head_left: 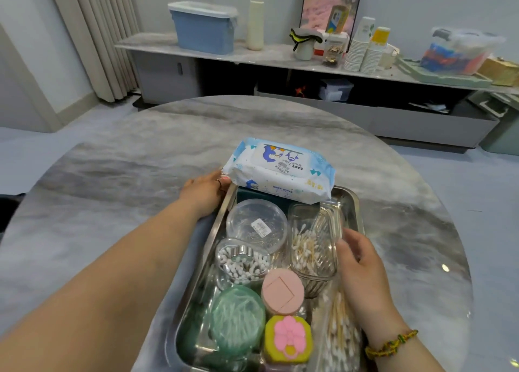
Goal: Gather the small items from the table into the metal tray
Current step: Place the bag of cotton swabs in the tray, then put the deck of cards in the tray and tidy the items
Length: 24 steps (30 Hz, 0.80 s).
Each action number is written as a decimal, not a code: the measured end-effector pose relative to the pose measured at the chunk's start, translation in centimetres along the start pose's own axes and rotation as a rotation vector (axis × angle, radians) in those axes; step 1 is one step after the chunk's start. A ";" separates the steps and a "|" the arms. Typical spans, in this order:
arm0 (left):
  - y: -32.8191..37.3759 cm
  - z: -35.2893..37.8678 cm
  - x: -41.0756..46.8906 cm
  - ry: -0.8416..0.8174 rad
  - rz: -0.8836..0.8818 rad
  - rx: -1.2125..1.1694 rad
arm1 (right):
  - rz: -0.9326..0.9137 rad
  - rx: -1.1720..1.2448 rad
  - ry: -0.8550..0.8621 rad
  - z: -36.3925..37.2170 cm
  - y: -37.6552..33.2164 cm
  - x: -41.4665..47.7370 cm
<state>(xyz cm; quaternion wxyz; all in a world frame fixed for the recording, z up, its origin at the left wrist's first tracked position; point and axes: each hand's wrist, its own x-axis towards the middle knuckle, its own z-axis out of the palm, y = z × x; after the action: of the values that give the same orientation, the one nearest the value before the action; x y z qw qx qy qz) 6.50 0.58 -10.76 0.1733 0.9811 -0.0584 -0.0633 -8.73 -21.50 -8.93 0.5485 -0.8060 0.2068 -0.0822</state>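
The metal tray [222, 220] sits on the round marble table [126, 175], packed with small items. A baby wipes pack [280, 172] lies across its far end on a dark teal box [247, 196]. My left hand [207, 191] grips the pack's left end at the tray's far left corner. My right hand [362, 270] holds the right side of a clear box of cotton swabs [311, 245]. Also inside are a round clear box [257, 224], a swab jar [243, 260], a pink-lidded jar [282, 290], a green tub [237, 315], a yellow flower case [289, 339] and a swab bag [337, 335].
Bare marble surrounds the tray on the left, far side and right. Behind the table runs a low sideboard [280, 56] with a blue bin [203, 27], stacked paper cups [362, 48] and a plastic storage box [457, 51].
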 end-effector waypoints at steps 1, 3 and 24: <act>-0.4 -0.1 -0.1 0.003 0.030 0.062 | 0.003 -0.007 0.025 0.2 0.1 -0.1; -0.8 -0.2 -0.2 0.000 0.043 0.130 | -0.006 -0.012 0.054 0.5 0.2 -0.2; -4.4 -1.7 -5.8 0.127 -0.313 -0.195 | -0.116 0.002 0.028 0.5 -0.7 -1.1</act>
<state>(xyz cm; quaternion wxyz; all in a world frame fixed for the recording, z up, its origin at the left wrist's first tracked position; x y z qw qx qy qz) 1.42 6.01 -10.10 0.2587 0.9588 0.1125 -0.0329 -9.34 -20.42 -8.39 0.5408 -0.8147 0.1675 -0.1253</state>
